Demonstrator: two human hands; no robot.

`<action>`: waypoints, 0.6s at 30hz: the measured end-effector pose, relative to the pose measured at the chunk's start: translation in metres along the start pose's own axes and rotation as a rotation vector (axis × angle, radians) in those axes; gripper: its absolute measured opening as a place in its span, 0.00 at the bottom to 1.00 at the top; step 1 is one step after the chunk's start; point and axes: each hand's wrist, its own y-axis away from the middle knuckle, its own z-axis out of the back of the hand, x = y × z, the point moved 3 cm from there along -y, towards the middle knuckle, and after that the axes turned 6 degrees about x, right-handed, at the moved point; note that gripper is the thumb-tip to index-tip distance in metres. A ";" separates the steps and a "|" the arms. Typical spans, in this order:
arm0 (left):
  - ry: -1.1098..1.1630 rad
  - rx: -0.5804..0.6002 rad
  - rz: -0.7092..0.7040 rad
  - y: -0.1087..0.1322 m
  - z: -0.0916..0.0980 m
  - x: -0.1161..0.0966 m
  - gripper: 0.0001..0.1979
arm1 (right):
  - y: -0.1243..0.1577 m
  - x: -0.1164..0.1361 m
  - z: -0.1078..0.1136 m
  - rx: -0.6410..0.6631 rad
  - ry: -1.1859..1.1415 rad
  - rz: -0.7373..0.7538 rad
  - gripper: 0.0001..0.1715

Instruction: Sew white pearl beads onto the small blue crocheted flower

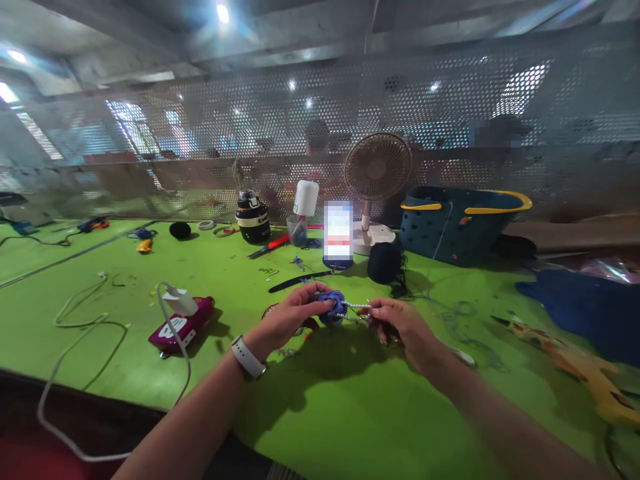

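Between thumb and fingers, my left hand [303, 308] grips a small blue-purple crocheted piece [333, 308] above the table. Two strands of white beads [356, 306] run from the crocheted piece to my right hand [393, 325]. The right fingers are pinched on the strands' far ends; whether they also hold a small tool cannot be made out. A white watch band [249, 357] is around my left wrist. Under the left hand, some small items on the table are partly hidden. Just beyond the hands stands a phone [339, 233] with a lit, blurred screen.
Behind are a fan [376, 175], a dark ball of yarn [384, 263], a dark blue basket [453, 227] and a black jug [253, 220]. At left lies a purple power strip [183, 325] with a white cable. A yellow glue gun [565, 357] lies at right near blue fabric [583, 307].
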 end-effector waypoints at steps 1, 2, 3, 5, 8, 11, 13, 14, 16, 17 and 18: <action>-0.003 -0.003 0.003 0.000 0.000 -0.001 0.15 | 0.000 -0.001 -0.001 0.045 0.017 -0.033 0.16; -0.005 -0.008 0.005 0.001 0.000 -0.002 0.16 | 0.001 -0.001 -0.001 0.096 0.036 -0.073 0.19; -0.005 -0.016 0.006 0.000 0.000 -0.003 0.17 | 0.002 -0.001 -0.002 0.152 0.059 -0.116 0.22; -0.001 -0.039 0.012 0.000 0.001 -0.003 0.18 | 0.004 0.000 -0.001 0.248 0.119 -0.180 0.25; 0.027 -0.043 0.036 -0.002 0.005 -0.001 0.18 | 0.007 0.006 0.005 0.268 0.163 -0.146 0.23; 0.077 -0.018 0.079 -0.005 0.008 0.004 0.16 | 0.005 0.011 0.014 0.147 0.034 -0.019 0.23; 0.098 -0.016 0.100 -0.006 0.010 0.007 0.17 | 0.003 0.012 0.020 0.039 -0.078 0.075 0.24; 0.101 -0.018 0.106 -0.006 0.010 0.007 0.17 | 0.001 0.013 0.023 -0.017 -0.119 0.115 0.25; 0.105 -0.012 0.107 -0.006 0.010 0.008 0.18 | 0.000 0.013 0.027 -0.113 -0.169 0.166 0.23; 0.109 -0.002 0.107 -0.006 0.009 0.007 0.19 | -0.001 0.014 0.029 -0.151 -0.182 0.176 0.22; 0.115 0.010 0.103 -0.006 0.009 0.007 0.20 | -0.001 0.014 0.029 -0.181 -0.189 0.181 0.22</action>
